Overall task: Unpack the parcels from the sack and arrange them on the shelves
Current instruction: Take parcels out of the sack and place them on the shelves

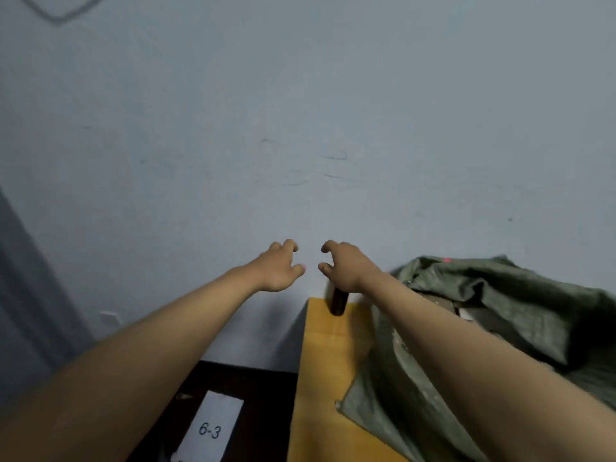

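Your left hand [279,269] and right hand [345,266] are both stretched forward at centre frame, close together but not touching, fingers loosely curled, holding nothing. Both hang in front of the pale wall [300,128], away from the work. The sack [500,311], green woven cloth, slumps at lower right on a yellow surface [330,361]; its mouth gapes under your right forearm, and something pale, probably a parcel, shows inside, though it's too dim to be sure. For the step in hand, bring both hands down and right to the sack mouth, spread the cloth with one and draw a parcel out with the other; loose fabric may snag, so hold the rim open. A dark post [338,301] stands at the far end of the yellow surface, just below your right wrist; mind it when lowering. At lower centre, a dark shelf [260,411] carries a white label reading 6-3 [210,428], a likely placing spot.
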